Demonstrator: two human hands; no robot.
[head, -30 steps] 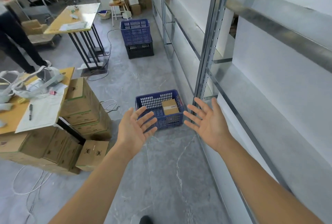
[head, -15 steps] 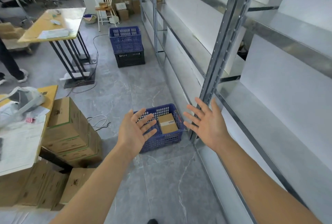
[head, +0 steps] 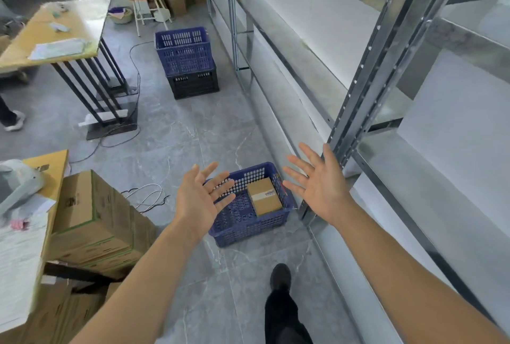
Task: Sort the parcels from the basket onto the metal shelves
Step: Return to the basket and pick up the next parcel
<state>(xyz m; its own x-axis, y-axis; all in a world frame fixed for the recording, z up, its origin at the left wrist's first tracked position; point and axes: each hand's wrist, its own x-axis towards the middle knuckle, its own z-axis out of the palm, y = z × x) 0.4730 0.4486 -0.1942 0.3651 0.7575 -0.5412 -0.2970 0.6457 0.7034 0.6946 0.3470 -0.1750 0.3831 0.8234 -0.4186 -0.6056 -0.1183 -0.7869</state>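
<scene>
A blue plastic basket [head: 249, 226] sits on the grey floor beside the metal shelves [head: 356, 112] on the right. One brown cardboard parcel [head: 264, 196] with a white label lies in the basket's right half. My left hand [head: 200, 197] hovers above the basket's left rim, palm up, fingers spread, holding nothing. My right hand [head: 317, 182] hovers above its right side near a shelf post, also spread and empty. The shelf boards in view are bare.
Stacked cardboard boxes [head: 91, 222] and a desk with papers [head: 19, 250] stand at the left. A blue crate on a black crate [head: 187, 63] stands further down the aisle. A table [head: 55, 32], cables, and my own black shoe [head: 280, 279] are also on the floor.
I have walked closer to the basket, which now lies nearer below my hands. Both hands stay open and spread. My foot has come into view.
</scene>
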